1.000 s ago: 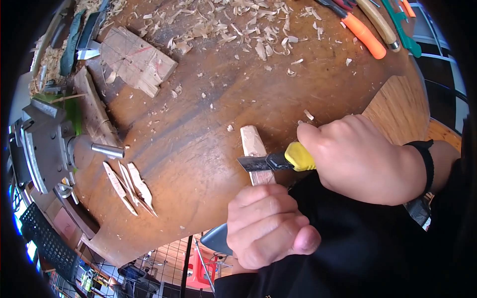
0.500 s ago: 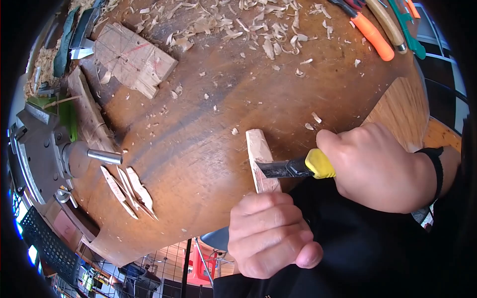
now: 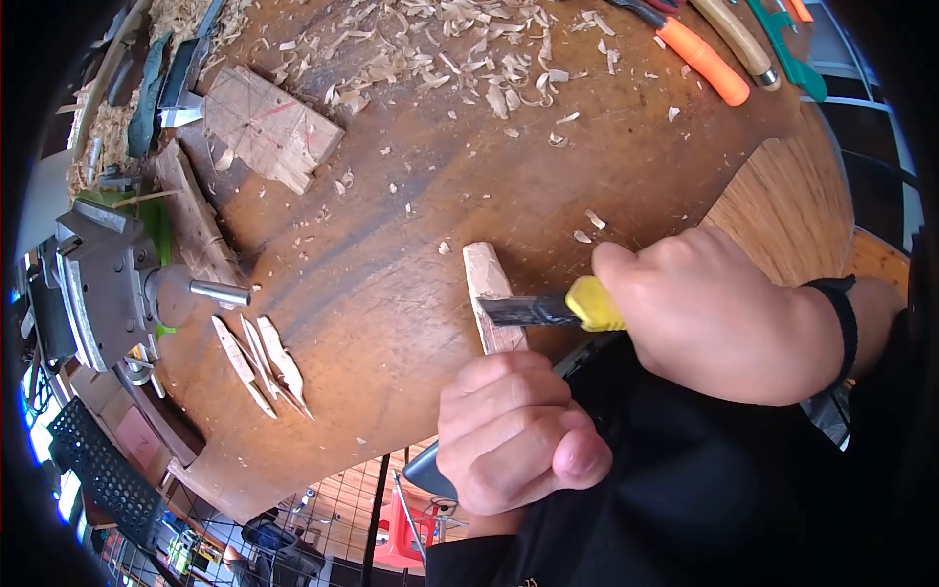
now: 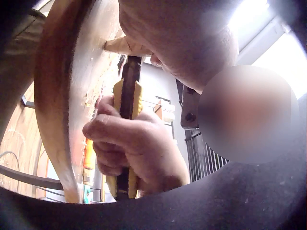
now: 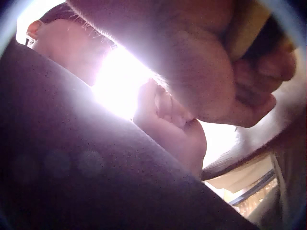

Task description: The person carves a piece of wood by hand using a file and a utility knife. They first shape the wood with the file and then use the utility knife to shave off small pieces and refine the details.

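In the head view the left hand [image 3: 518,430] grips the lower end of a narrow pale wood piece [image 3: 487,279], whose far end points away over the table. The right hand [image 3: 719,313] is curled round the yellow handle of a utility knife [image 3: 595,304]; its dark blade lies across the wood just beyond the left fingers. From below, the left wrist view shows the right hand [image 4: 139,143] around the knife's yellow and black handle [image 4: 128,96], blade end at the wood [image 4: 127,47]. The right wrist view shows the right hand [image 5: 192,62] close up, curled round the handle.
Thin split pieces [image 3: 281,357] lie left on the brown table [image 3: 391,293], near a metal vise [image 3: 108,284]. Behind are a marked wood block [image 3: 269,127], curled shavings [image 3: 440,49] and an orange-handled tool [image 3: 704,64]. The table's near edge curves beside the body.
Between the earlier frames the blade moved down the wood toward the left hand; now it sits slightly farther up the piece. Both hands appear shifted left in the view, along with the table, and keep their grips.
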A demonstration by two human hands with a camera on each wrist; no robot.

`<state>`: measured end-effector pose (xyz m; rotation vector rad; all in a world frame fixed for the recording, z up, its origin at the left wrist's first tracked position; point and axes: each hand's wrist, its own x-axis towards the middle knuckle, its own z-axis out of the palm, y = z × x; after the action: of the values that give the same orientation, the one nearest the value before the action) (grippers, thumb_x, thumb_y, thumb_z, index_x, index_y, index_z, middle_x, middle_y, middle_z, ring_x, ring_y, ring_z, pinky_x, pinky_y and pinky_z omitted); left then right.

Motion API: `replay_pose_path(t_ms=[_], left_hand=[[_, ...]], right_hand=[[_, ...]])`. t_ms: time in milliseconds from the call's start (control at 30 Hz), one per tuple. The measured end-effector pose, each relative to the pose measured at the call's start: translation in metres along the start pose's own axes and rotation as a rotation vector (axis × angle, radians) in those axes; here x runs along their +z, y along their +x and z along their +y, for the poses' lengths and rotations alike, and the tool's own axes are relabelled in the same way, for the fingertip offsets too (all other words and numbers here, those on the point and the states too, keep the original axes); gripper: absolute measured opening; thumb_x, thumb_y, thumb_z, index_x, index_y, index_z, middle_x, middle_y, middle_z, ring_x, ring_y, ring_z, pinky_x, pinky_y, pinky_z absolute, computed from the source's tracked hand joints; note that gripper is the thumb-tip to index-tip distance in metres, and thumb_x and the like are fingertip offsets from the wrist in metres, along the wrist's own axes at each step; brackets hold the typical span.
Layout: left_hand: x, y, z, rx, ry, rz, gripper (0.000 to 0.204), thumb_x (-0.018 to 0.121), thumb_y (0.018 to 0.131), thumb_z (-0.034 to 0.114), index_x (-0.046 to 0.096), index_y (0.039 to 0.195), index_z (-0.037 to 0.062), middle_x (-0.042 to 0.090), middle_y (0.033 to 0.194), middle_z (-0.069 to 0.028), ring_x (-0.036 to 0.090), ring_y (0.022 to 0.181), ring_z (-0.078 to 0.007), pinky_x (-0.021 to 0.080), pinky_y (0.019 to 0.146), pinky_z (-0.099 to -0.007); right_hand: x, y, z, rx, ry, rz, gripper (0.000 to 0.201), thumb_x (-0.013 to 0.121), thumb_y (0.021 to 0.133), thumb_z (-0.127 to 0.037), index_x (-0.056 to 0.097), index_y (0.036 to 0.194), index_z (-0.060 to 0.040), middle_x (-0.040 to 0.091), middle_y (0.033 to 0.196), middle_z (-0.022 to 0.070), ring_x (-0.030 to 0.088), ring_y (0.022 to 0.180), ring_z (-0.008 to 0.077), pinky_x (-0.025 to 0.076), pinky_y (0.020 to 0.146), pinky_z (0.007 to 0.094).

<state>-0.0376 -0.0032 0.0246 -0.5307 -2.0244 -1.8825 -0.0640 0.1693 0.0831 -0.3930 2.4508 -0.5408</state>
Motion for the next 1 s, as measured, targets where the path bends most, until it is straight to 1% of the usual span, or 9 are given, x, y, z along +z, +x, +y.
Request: replay_pose_path(t_ms=[133, 267, 367, 467, 533, 667, 867, 933, 1000], left_hand=[[0.009, 0.001, -0.004, 0.072, -0.064, 0.089, 0.036, 0.052, 0.107, 0.028, 0.041, 0.080, 0.0071, 0.043, 0.049, -0.0019, 0.042, 0.037, -0.0139, 0.042, 0.040, -0.0281], [0.007, 0.002, -0.008, 0.108, -0.112, 0.121, 0.034, 0.053, 0.107, 0.026, 0.042, 0.081, 0.0061, 0.040, 0.048, -0.0004, 0.040, 0.036, -0.0131, 0.041, 0.039, -0.0278], [0.007, 0.002, -0.006, 0.112, -0.105, 0.101, 0.031, 0.054, 0.106, 0.023, 0.043, 0.083, 0.0054, 0.037, 0.048, 0.0006, 0.040, 0.037, -0.0126, 0.041, 0.039, -0.0274], [0.007, 0.001, -0.004, 0.095, -0.115, 0.127, 0.034, 0.054, 0.107, 0.025, 0.044, 0.080, 0.0053, 0.040, 0.048, -0.0015, 0.042, 0.037, -0.0140, 0.041, 0.040, -0.0277], [0.001, 0.002, 0.001, -0.028, -0.019, 0.015, 0.040, 0.054, 0.107, 0.028, 0.043, 0.075, 0.0060, 0.045, 0.049, -0.0046, 0.045, 0.039, -0.0160, 0.041, 0.042, -0.0283], [-0.001, 0.001, 0.004, -0.063, 0.046, -0.006, 0.046, 0.054, 0.107, 0.032, 0.042, 0.070, 0.0065, 0.048, 0.050, -0.0067, 0.047, 0.041, -0.0174, 0.040, 0.042, -0.0293], [0.002, -0.002, -0.004, 0.017, -0.015, 0.054, 0.035, 0.055, 0.107, 0.028, 0.043, 0.083, 0.0048, 0.041, 0.049, -0.0019, 0.045, 0.039, -0.0145, 0.039, 0.040, -0.0283], [0.003, -0.001, -0.007, 0.044, -0.030, 0.054, 0.033, 0.055, 0.107, 0.027, 0.043, 0.085, 0.0046, 0.040, 0.049, -0.0009, 0.044, 0.039, -0.0135, 0.038, 0.039, -0.0280], [0.006, 0.000, -0.008, 0.101, -0.096, 0.106, 0.033, 0.055, 0.106, 0.026, 0.043, 0.084, 0.0047, 0.041, 0.049, -0.0002, 0.042, 0.037, -0.0129, 0.038, 0.037, -0.0276]], right_hand=[[-0.005, -0.001, -0.004, 0.079, -0.043, -0.051, 0.020, 0.068, 0.073, 0.002, 0.057, 0.088, 0.0017, 0.066, 0.065, 0.0207, 0.069, 0.063, 0.0410, 0.054, 0.060, 0.0497], [-0.005, 0.008, -0.006, 0.070, -0.024, -0.067, 0.019, 0.068, 0.072, 0.002, 0.057, 0.087, 0.0017, 0.065, 0.065, 0.0207, 0.069, 0.063, 0.0411, 0.054, 0.059, 0.0492], [0.000, 0.011, -0.008, 0.055, -0.028, -0.021, 0.018, 0.067, 0.072, 0.003, 0.056, 0.086, 0.0016, 0.065, 0.065, 0.0204, 0.069, 0.062, 0.0407, 0.054, 0.057, 0.0487], [0.004, 0.014, -0.007, 0.009, -0.024, 0.044, 0.017, 0.067, 0.072, 0.003, 0.057, 0.086, 0.0023, 0.065, 0.065, 0.0206, 0.069, 0.062, 0.0405, 0.054, 0.057, 0.0487], [0.004, 0.014, -0.006, -0.037, -0.095, 0.067, 0.015, 0.068, 0.080, -0.003, 0.065, 0.089, 0.0082, 0.070, 0.071, 0.0211, 0.075, 0.069, 0.0339, 0.060, 0.059, 0.0392], [0.004, 0.008, -0.005, -0.048, -0.083, 0.075, 0.015, 0.068, 0.080, -0.003, 0.065, 0.090, 0.0081, 0.070, 0.070, 0.0209, 0.075, 0.069, 0.0344, 0.061, 0.061, 0.0398], [-0.003, 0.001, -0.005, 0.000, -0.110, -0.038, 0.017, 0.068, 0.081, -0.003, 0.065, 0.093, 0.0085, 0.069, 0.069, 0.0206, 0.075, 0.067, 0.0344, 0.060, 0.059, 0.0404], [-0.002, 0.003, -0.007, 0.078, -0.068, -0.049, 0.018, 0.067, 0.072, 0.003, 0.056, 0.087, 0.0021, 0.066, 0.065, 0.0212, 0.069, 0.062, 0.0407, 0.055, 0.060, 0.0492], [-0.001, 0.007, -0.010, 0.076, -0.071, -0.042, 0.018, 0.067, 0.073, 0.003, 0.056, 0.087, 0.0019, 0.066, 0.065, 0.0208, 0.069, 0.062, 0.0406, 0.055, 0.059, 0.0492]])
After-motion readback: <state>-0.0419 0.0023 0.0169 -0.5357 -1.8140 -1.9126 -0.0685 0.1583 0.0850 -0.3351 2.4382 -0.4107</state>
